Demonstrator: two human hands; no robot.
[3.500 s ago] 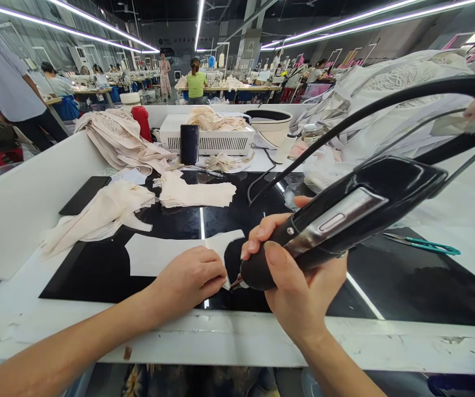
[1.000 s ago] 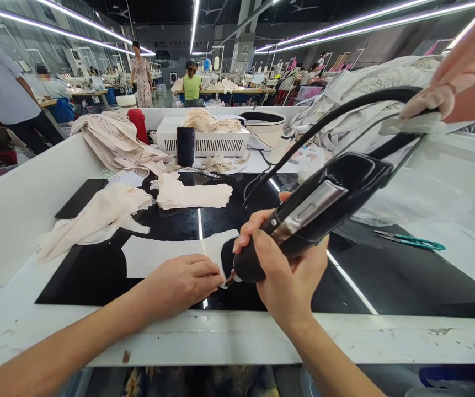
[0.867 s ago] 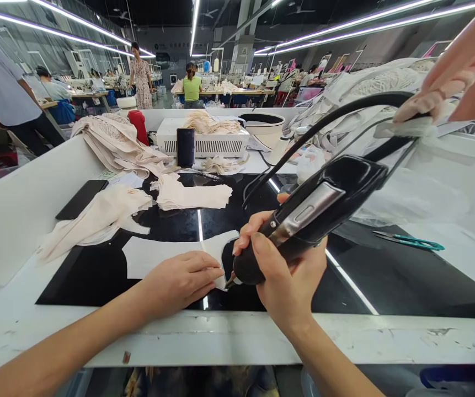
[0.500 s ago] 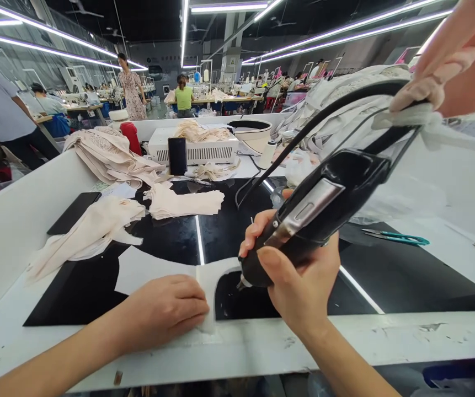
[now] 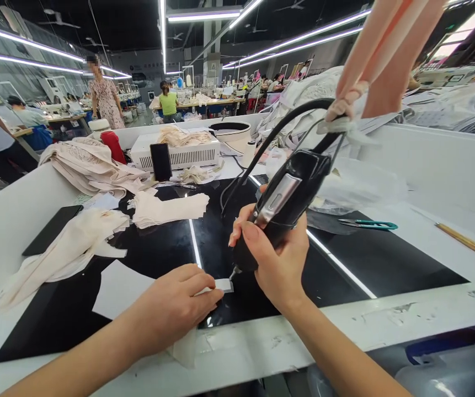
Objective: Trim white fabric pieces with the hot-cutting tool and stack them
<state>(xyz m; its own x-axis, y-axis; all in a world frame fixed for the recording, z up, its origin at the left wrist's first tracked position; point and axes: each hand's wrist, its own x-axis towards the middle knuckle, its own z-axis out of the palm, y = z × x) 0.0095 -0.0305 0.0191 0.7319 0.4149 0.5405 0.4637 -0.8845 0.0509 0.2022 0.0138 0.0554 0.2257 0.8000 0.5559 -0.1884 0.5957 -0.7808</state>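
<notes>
My right hand [image 5: 282,259] is wrapped around a black corded hand tool [image 5: 293,190] with a silver side plate and a thin metal tip. The tool slants down to the left, and its tip is at the end of a narrow white strip [image 5: 223,285]. Fingers together, my left hand [image 5: 183,303] grips this strip against the glossy black board [image 5: 166,248]. A wider white fabric piece [image 5: 119,289] lies left of that hand; the hand hides whether it joins the strip. A twisted pale fabric band [image 5: 353,96] is tied to the tool's upper end.
Cut beige fabric pieces [image 5: 171,208] and a crumpled pile [image 5: 71,234] lie on the board's left side. Behind are a phone [image 5: 161,161] and a white vented box [image 5: 142,154]. Teal thread snips [image 5: 369,224] rest at right. White side walls [image 5: 448,165] bound the table.
The tool's tip has come to the end of the white strip, having been over bare board. My left hand has shifted with the fabric. The whole view has turned somewhat right.
</notes>
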